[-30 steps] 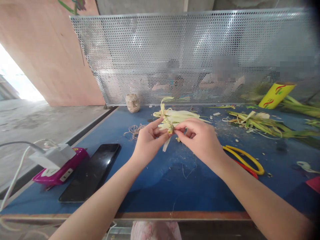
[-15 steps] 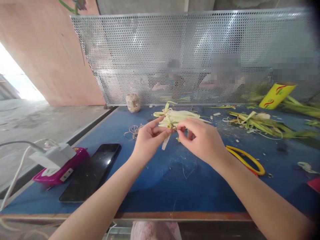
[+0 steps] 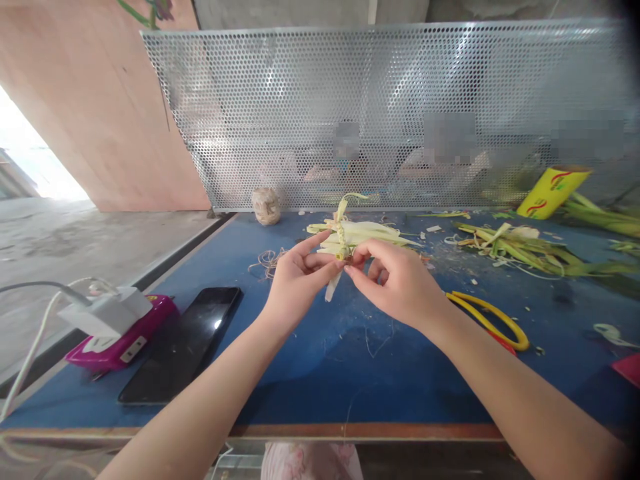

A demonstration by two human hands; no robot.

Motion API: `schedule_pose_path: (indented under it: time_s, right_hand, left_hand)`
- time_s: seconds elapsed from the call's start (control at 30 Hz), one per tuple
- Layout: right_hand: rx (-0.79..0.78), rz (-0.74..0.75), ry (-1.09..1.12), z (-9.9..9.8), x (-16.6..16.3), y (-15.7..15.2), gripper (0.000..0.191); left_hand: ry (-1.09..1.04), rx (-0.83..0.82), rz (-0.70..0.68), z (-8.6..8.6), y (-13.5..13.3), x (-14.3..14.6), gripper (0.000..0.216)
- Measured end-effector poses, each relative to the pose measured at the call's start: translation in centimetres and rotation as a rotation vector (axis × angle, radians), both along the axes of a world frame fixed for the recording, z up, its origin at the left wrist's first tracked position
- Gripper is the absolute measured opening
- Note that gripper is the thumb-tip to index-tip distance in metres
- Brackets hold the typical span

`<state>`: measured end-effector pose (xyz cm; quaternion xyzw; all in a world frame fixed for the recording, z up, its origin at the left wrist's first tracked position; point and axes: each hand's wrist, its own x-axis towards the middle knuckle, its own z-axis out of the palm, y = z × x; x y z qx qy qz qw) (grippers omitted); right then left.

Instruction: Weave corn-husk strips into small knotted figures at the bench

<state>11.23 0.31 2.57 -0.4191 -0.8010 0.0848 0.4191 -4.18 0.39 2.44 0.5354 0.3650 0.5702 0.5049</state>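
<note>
Between my hands is a small pale-green braided strip of husk point(image 3: 341, 240), its loose end curling up and away from me. My left hand point(image 3: 306, 270) pinches its near end between thumb and fingers. From the other side my right hand point(image 3: 387, 277) has thumb and forefinger closed at the same near end, the other fingers curled in. A pale flat strip hangs below the pinch. Just behind lies a pile of pale husk leaves point(image 3: 373, 233) on the blue table, partly hidden by my hands.
A black phone point(image 3: 183, 347) and a magenta power strip point(image 3: 123, 337) with a white adapter lie at left. Coiled twine point(image 3: 269, 263) and a wrapped roll point(image 3: 266, 205) are beyond. At right are yellow-handled scissors point(image 3: 495, 317), green husks point(image 3: 525, 247) and a yellow packet point(image 3: 553, 193). Perforated metal point(image 3: 320, 100) stands behind.
My right hand has moved slightly left, its fingertips closing in on the near end beside my left thumb. The braided strip now stands more upright, its curled tip higher.
</note>
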Motion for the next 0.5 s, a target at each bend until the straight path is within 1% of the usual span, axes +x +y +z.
schedule_pose_path:
  time_s: [0.1, 0.17, 0.33, 0.5]
  right_hand:
    - [0.036, -0.037, -0.010, -0.04, 0.03, 0.18, 0.015]
    - [0.034, -0.040, -0.015, -0.09, 0.09, 0.30, 0.016]
    - [0.032, -0.059, -0.045, 0.03, 0.27, 0.32, 0.010]
    - [0.130, -0.137, -0.127, -0.01, 0.13, 0.12, 0.004]
  left_hand:
    - [-0.010, 0.010, -0.016, -0.08, 0.07, -0.03, 0.058]
    - [-0.008, 0.011, -0.024, -0.08, 0.10, -0.07, 0.059]
    - [0.015, 0.016, -0.015, 0.07, 0.02, -0.07, 0.059]
    - [0.033, 0.029, -0.005, 0.07, -0.06, 0.04, 0.058]
